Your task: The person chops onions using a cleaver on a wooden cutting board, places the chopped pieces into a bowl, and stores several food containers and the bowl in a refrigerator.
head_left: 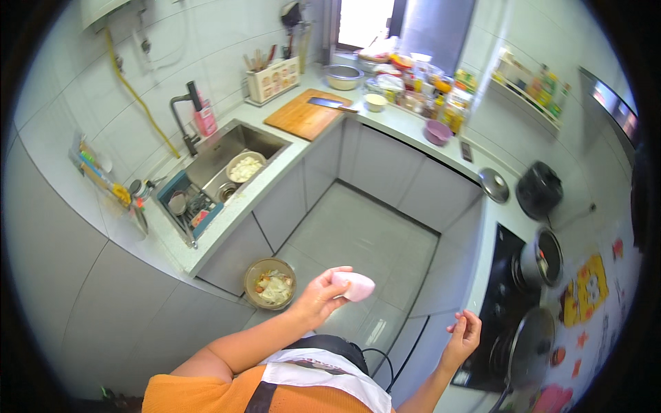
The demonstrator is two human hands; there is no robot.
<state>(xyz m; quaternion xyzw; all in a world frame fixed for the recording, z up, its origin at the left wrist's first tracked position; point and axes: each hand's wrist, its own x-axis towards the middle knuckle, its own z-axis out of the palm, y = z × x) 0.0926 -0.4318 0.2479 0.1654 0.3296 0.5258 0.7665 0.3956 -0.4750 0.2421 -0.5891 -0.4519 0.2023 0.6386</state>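
Note:
My left hand (323, 299) grips a pale pink, smooth, rounded object (356, 287) in front of my body, above the floor. I cannot tell what it is made of. My right hand (465, 335) hovers at the left edge of the black cooktop (483, 330), its fingers loosely curled and nothing visible in them. Below and left of my left hand, a round waste bin (249, 291) on the floor holds food scraps.
Along the left counter lie the sink (206, 168) with a bowl of white pieces (245, 169), and a wooden cutting board (294, 116) bearing a cleaver (325, 102). A pot (534, 263) and a lidded pan (532, 346) stand on the cooktop. A purple bowl (438, 133) sits on the far counter.

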